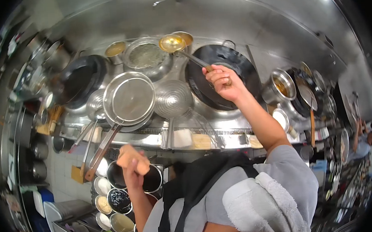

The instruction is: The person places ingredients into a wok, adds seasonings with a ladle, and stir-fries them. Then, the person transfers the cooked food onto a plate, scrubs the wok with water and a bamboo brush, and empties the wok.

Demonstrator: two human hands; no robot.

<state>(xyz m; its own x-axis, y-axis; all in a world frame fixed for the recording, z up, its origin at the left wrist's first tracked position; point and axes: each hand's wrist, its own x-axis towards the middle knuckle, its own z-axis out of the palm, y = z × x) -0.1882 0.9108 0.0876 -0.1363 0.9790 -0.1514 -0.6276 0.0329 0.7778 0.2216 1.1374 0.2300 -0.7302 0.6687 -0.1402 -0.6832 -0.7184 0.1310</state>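
Observation:
My right hand (221,82) is closed around the handle of a ladle (172,43). The ladle's bowl holds yellowish liquid and hangs beside a small metal pot of liquid (184,37), left of the top of a large black wok (222,66). My left hand (132,169) grips a light orange-brown block-like thing (133,159), blurred, above the containers at the lower left. Between my hands and the back wall lie a round fine-mesh strainer (131,99) and a perforated metal skimmer (173,98).
A second black wok (82,80) and a pot of clear liquid (147,55) stand at the back left. Seasoning tubs (102,186) are at the lower left. A steel pot (279,86) stands at right. Another person (360,147) is at the far right.

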